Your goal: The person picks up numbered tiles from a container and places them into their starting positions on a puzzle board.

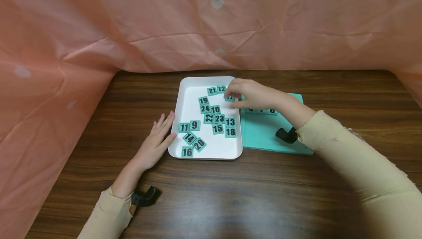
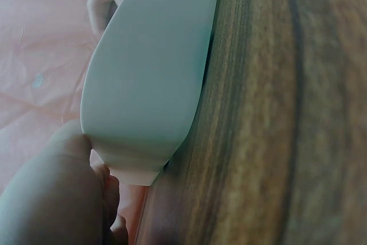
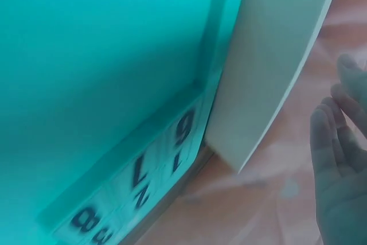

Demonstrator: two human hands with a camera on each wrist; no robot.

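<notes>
A shallow white tray holds several teal-edged number tiles, such as the 23 tile and the 20 tile. My left hand rests its outstretched fingers and thumb against the tray's left rim. Over the tray's upper right side hovers my right hand, fingers bent and thumb apart, partly covering the 17 tile. The right wrist view shows no tile between its fingertips. Beside the tray lies a teal board, partly under my right forearm; number tiles, including an 8 tile, sit in its top rows.
Both objects lie on a dark wooden table. A pink cloth with pale hearts hangs behind and at the sides. Black wrist-worn devices are on the left wrist and right wrist.
</notes>
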